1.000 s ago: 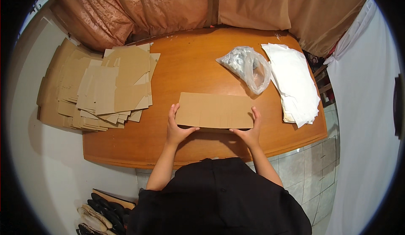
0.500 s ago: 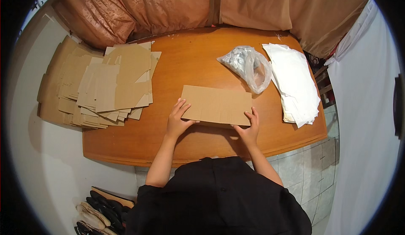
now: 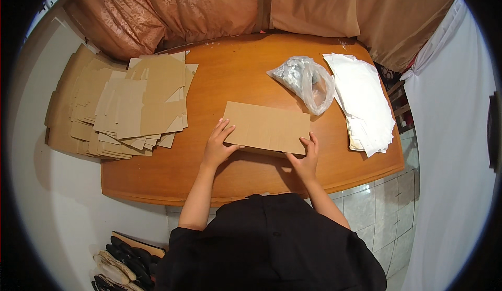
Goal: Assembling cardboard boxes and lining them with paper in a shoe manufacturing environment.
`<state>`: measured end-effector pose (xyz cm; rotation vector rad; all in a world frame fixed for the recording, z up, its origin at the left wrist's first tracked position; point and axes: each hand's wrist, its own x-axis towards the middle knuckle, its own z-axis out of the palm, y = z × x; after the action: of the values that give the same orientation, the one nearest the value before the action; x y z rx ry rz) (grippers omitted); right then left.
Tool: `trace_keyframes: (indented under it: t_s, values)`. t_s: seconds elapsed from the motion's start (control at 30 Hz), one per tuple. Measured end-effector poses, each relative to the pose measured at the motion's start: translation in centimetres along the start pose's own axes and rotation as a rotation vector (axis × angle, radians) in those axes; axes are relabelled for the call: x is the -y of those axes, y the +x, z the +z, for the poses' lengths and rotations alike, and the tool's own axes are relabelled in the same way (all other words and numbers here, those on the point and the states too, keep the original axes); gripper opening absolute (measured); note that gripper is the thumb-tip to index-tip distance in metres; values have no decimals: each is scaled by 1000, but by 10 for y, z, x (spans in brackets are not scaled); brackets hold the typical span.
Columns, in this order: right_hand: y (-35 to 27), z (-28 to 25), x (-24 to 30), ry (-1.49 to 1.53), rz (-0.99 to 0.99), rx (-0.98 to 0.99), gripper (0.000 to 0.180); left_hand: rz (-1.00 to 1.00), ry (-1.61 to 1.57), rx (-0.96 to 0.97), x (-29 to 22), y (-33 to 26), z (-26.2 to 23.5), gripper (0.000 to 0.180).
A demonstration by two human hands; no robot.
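A closed brown cardboard box (image 3: 267, 127) lies near the middle of the wooden table, its long flat top facing up. At its left end my left hand (image 3: 216, 145) grips the side, fingers along the edge and thumb at the front. My right hand (image 3: 306, 156) holds the opposite end near the front right corner, thumb below the front edge. The box's underside and far side are hidden.
Stacked flat cardboard pieces (image 3: 128, 100) cover the table's left end. A clear plastic bag (image 3: 300, 79) with unclear silvery contents lies beyond the box, left of a pile of white sheets (image 3: 363, 103). Shoes (image 3: 125, 259) rest at the lower left.
The box has turned slightly, and a bit more of its front side shows below the top. Both hands keep hold of its ends and have shifted slightly with it.
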<state>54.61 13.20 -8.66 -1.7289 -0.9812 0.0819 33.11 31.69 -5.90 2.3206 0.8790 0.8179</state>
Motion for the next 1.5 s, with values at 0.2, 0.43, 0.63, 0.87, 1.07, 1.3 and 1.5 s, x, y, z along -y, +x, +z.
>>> trace_keyframes:
  t_s: [0.2,0.43,0.63,0.87,1.07,1.3,1.5]
  values:
    - [1,-16,20,-70,19,183,53,11,236,193,-11,-6,-11,62]
    - [-5,-20,9,-483,-141,204,44,16,264,89,4,-23,11,57]
    - [52,-22,-1,-87,108,178,38,12,317,27,0,-31,19,54]
    - [70,-20,33,-667,55,306,49,-69,389,25,-3,-40,14,52]
    - [81,-30,-2,-377,120,461,67,-203,528,-89,-22,-45,12,42]
    - [31,-11,-9,-139,332,653,81,-509,-251,-254,-38,-87,53,43]
    - [-34,-1,17,92,194,576,69,-427,-617,-30,-56,-143,53,60]
